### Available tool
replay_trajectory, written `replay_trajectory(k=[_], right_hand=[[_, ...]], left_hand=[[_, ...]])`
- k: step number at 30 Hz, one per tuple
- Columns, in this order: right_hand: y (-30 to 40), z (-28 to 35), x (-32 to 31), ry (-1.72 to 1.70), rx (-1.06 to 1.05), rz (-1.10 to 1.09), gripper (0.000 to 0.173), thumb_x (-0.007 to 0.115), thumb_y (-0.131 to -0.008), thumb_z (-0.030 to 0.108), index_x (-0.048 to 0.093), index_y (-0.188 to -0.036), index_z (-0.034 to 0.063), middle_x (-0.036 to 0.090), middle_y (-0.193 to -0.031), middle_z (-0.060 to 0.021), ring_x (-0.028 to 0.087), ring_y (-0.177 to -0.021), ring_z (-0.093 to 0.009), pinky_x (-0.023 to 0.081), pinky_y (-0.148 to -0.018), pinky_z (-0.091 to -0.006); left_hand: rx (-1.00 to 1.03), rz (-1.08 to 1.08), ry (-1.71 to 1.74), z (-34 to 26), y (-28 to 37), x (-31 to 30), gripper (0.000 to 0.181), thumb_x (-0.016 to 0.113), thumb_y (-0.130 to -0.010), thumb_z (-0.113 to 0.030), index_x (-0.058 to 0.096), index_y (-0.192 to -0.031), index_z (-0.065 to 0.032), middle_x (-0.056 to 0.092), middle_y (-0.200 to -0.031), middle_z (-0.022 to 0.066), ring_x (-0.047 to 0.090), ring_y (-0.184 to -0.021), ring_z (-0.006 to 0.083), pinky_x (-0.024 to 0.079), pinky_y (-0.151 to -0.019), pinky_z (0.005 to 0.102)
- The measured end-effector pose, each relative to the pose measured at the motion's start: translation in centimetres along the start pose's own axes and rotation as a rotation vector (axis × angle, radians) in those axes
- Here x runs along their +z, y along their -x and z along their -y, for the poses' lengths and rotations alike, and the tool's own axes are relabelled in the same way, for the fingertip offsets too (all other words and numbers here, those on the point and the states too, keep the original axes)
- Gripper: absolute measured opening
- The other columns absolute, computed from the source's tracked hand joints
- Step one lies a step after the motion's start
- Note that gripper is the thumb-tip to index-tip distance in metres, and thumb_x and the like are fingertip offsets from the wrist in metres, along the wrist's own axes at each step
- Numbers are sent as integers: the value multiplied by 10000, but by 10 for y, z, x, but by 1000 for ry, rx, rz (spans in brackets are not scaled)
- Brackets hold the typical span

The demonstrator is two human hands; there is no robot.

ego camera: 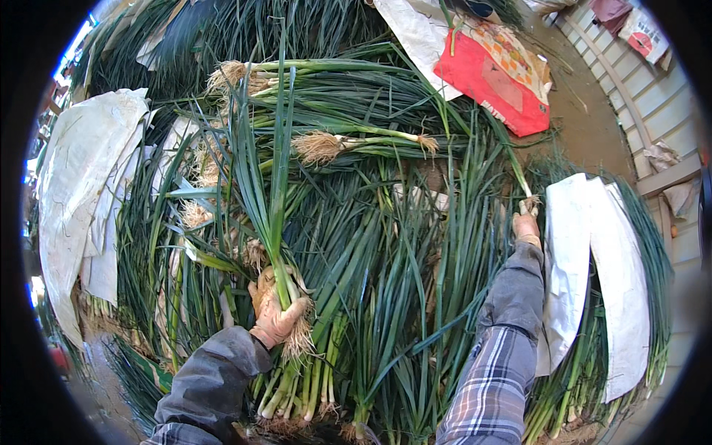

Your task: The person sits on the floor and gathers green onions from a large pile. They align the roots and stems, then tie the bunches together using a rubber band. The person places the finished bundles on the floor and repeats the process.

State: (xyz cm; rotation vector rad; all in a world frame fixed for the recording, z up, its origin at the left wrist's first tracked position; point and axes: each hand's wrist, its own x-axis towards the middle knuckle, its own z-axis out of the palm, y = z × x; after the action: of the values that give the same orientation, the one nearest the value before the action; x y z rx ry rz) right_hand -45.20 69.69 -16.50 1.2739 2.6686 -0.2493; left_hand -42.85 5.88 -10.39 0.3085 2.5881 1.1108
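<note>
My left hand (273, 315) is closed around the white root end of a few green onions (273, 222). Their leaves rise away from me, and stringy roots hang below my fingers. Out to the right, my right hand (525, 227) grips the root end of another green onion stalk (518, 169), whose leaves run up and to the left. Beneath both arms lies a broad layer of green onions (356, 245). Close to me, a cluster of pale stems (308, 384) points its roots my way. Two rooted onions (356, 141) lie crosswise on the pile beyond my left hand.
White sheets cover onions at the left (92, 183) and folded white strips (617, 267) lie at the right. A red printed sack (492, 78) rests at the upper right, beside brown wet ground (589, 105). A pale slatted wall (662, 128) borders the right.
</note>
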Motion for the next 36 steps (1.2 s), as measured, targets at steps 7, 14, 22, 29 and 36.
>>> replay_trajectory(k=[7, 14, 22, 29, 36], right_hand=[[16, 13, -13, -155, -98, -122, 664, 531, -875, 269, 303, -1467, 75, 283, -1523, -151, 343, -1367, -302, 321, -1094, -378], [117, 41, -133, -216, -563, -312, 550, 572, -917, 219, 398, -1390, -2, 424, -1406, -203, 393, -1308, -341, 332, -1071, -365], [435, -14, -228, 4, -758, -94, 681, 656, -797, 128, 381, -1408, 4, 331, -1458, -287, 638, -747, -336, 525, -742, -389], [532, -46, -219, 211, -276, 303, 571, 622, -856, 201, 446, -1374, 40, 542, -1261, -258, 637, -924, -396, 531, -750, -430], [448, -30, -233, 490, -469, 250, 546, 625, -858, 224, 471, -1354, 56, 612, -1159, -244, 649, -831, -397, 528, -719, -439]], left_hand=[[-90, -19, 163, 0, -5, 4, 586, 650, -715, -498, 575, -1156, -120, 478, -1202, 66, 410, -1196, 321, 155, -1016, 575], [44, -60, -115, -41, -9, -10, 462, 666, -681, -461, 628, -1038, -171, 521, -1176, 89, 420, -1160, 338, 271, -889, 525], [96, -85, -70, -36, -2, -31, 463, 611, -726, -452, 629, -1074, -148, 512, -1256, 144, 419, -1179, 353, 285, -935, 509], [-218, 120, 1120, -100, 36, -130, 343, 675, -729, -86, 608, -1063, -51, 546, -786, -27, 515, -679, 70, 428, -568, 226], [-77, -123, 1190, -28, 79, -279, 221, 655, -848, -75, 558, -1043, -32, 638, -899, 59, 626, -713, 113, 510, -662, 226]])
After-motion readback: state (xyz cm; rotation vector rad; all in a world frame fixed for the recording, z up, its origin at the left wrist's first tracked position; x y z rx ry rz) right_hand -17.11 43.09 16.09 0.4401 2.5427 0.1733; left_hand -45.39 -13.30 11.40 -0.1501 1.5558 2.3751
